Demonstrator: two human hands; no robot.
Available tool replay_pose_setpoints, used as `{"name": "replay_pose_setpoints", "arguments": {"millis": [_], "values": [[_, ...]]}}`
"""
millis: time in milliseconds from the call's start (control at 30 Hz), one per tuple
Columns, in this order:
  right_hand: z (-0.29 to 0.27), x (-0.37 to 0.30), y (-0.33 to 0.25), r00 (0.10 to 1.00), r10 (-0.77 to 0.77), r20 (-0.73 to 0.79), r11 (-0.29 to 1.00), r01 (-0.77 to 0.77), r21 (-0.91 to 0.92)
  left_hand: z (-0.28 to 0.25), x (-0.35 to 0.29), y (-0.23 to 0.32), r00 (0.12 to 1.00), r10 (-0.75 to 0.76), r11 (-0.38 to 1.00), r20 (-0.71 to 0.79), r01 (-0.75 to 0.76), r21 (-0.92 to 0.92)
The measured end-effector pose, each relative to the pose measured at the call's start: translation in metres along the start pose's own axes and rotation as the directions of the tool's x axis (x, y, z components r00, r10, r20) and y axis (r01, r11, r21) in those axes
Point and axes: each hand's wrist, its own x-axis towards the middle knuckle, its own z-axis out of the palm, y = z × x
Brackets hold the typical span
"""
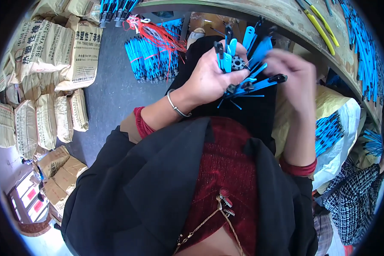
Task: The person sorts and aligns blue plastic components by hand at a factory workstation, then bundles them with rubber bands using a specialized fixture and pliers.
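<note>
My left hand is closed around a round black hub above my lap. Blue arms with black end pieces fan out from the hub, and thin blue rods point toward me below it. Just to the right is my right hand, its fingers curled but smeared by motion. A blurred blue piece shows beside those fingers; whether they grip it cannot be made out.
A wooden bench bears yellow-handled pliers and blue rods. Banded blue bundles and red cords are at left. Paper sacks line the far left. A white sack and a person's checked sleeve are at right.
</note>
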Motion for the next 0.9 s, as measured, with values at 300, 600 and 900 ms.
{"name": "replay_pose_setpoints", "arguments": {"millis": [300, 600, 900], "values": [[-0.107, 0.085, 0.000, 0.823, -0.562, -0.086, 0.249, 0.069, -0.966, -0.015, 0.000, 0.000, 0.986, 0.037, 0.990, 0.165, -0.058, 0.127], [-0.104, 0.055, 0.008, 0.770, -0.396, -0.499, 0.918, 0.332, -0.216, -0.013, 0.003, 0.004, 0.937, 0.046, 0.995, 0.346, -0.076, 0.072], [0.017, -0.107, 0.023, 0.964, 0.079, -0.255, 0.921, 0.028, 0.388, -0.010, 0.009, 0.003, 0.894, 0.040, 0.992, 0.447, -0.088, 0.087]]}}
